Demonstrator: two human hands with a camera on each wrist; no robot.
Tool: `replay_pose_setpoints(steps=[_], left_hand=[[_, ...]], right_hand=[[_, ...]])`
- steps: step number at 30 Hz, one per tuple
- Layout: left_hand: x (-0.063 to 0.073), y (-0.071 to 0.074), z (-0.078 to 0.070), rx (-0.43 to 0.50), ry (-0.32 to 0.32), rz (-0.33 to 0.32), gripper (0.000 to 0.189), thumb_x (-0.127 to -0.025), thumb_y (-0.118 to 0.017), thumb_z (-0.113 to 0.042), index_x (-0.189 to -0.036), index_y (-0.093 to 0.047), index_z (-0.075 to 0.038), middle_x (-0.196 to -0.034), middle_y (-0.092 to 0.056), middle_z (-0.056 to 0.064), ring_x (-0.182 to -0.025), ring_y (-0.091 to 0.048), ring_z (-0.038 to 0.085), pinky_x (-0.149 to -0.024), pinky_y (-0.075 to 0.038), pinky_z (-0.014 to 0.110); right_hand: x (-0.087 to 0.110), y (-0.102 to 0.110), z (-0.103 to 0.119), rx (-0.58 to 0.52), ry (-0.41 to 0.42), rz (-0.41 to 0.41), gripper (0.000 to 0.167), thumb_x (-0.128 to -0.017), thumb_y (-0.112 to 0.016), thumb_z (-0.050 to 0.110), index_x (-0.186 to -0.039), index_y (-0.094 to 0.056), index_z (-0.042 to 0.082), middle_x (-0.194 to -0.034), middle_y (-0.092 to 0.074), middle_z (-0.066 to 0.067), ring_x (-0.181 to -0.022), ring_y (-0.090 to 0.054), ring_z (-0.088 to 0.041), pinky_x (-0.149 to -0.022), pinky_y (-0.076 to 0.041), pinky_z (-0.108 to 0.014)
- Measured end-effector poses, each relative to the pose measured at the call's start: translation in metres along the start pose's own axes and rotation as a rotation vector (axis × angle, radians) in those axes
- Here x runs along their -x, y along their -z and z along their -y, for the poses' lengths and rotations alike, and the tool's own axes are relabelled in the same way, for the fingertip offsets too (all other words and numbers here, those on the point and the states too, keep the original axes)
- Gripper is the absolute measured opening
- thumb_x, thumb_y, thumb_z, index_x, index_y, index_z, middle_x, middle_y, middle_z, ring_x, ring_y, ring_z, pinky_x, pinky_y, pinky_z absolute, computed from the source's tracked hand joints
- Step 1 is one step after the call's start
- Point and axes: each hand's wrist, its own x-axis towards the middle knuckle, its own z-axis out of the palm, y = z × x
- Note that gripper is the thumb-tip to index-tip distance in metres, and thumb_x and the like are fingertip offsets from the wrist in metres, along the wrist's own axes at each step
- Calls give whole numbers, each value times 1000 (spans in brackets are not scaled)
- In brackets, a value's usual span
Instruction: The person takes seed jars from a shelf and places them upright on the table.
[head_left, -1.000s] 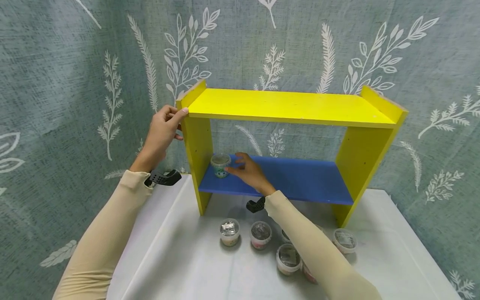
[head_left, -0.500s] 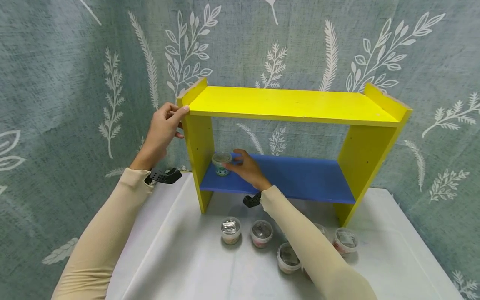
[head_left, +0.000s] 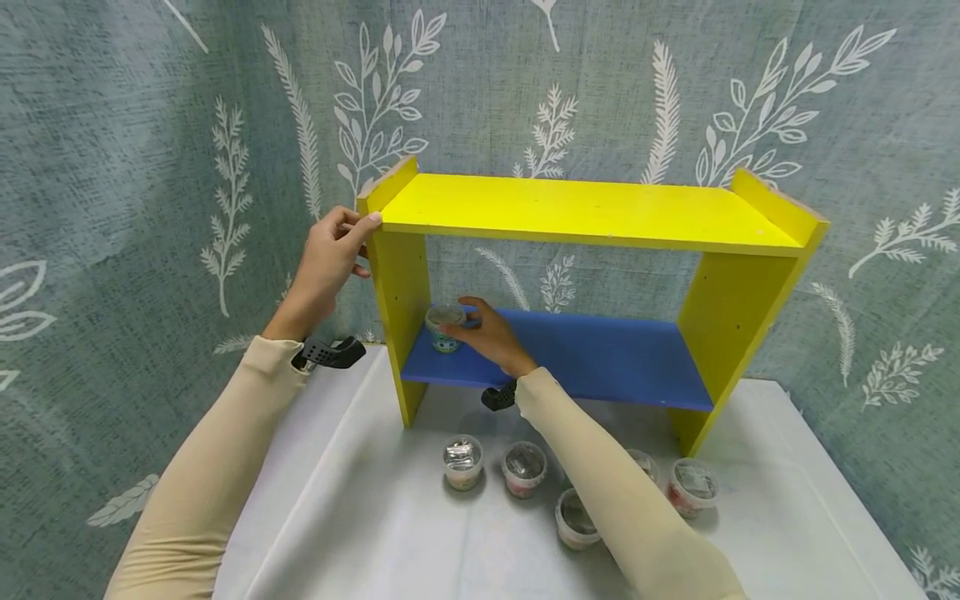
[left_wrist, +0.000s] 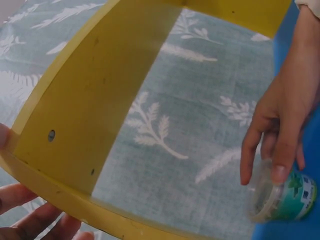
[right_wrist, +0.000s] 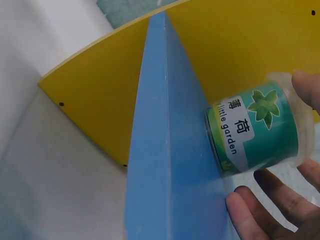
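Observation:
My left hand [head_left: 335, 242] grips the upper left corner of the yellow and blue shelf unit [head_left: 397, 317], thumb at the front edge and fingers along the outer side. A plastic cup [right_wrist: 257, 127] stands upright on the blue shelf board, close to the left side panel. Its green label shows a leaf and the words "little garden". My right hand [head_left: 491, 335] holds this cup near its clear rim. In the left wrist view the thumb [left_wrist: 281, 172] lies on the rim; in the right wrist view the lower fingers [right_wrist: 240, 212] are spread beside the cup.
Several lidded cups stand on the white table [head_left: 360, 517] before the shelf, including a silver-topped cup [head_left: 462, 462], a pinkish cup [head_left: 523, 468] and a cup at the right [head_left: 692, 486]. My right sleeve [head_left: 622, 492] partly hides others. A leaf-patterned cloth [head_left: 247, 167] hangs behind.
My right hand's fingers have drawn in closer round the cup's rim. The cup stays at about the same place on the blue board. My left hand keeps its grip.

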Motion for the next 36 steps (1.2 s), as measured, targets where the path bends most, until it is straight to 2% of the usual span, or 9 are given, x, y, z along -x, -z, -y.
replay_pose_setpoints(steps=[6,12,19,28,36], left_hand=[[0,1,0,-5,3,4,45,-101,-59,-54,-117,-56,-12,-110,-57,6,-93,-56,23,-65,-56,28],[1,1,0,-7,10,11,44,-102,-58,-52,-119,-56,-12,-111,-56,6,-93,-55,23,-66,-56,29],[1,1,0,1,3,13,44,-102,-58,-52,-118,-56,-11,-111,-57,6,-94,-56,23,-66,-56,29],[1,1,0,2,-3,7,46,-100,-59,-56,-117,-57,-13,-110,-57,7,-94,-57,24,-67,-57,31],[1,1,0,7,-9,9,46,-101,-58,-55,-117,-57,-12,-111,-57,7,-95,-57,24,-66,-56,28]], right_hand=[[-1,-4,2,-3,1,9,69,-95,-72,49,-154,-43,25,-150,-48,-10,-126,-57,-24,-96,-54,-48],[1,-6,2,-19,19,-13,66,-96,-73,44,-151,-46,20,-146,-52,-11,-122,-59,-23,-94,-54,-46],[2,-8,9,20,15,4,68,-97,-72,43,-155,-43,21,-143,-54,-9,-119,-58,-22,-91,-55,-43],[2,-9,11,46,9,19,74,-95,-74,45,-155,-42,16,-124,-61,-8,-105,-61,-22,-85,-55,-41],[6,-6,13,17,15,12,74,-94,-76,41,-153,-42,11,-129,-59,-9,-106,-61,-23,-86,-55,-41]])
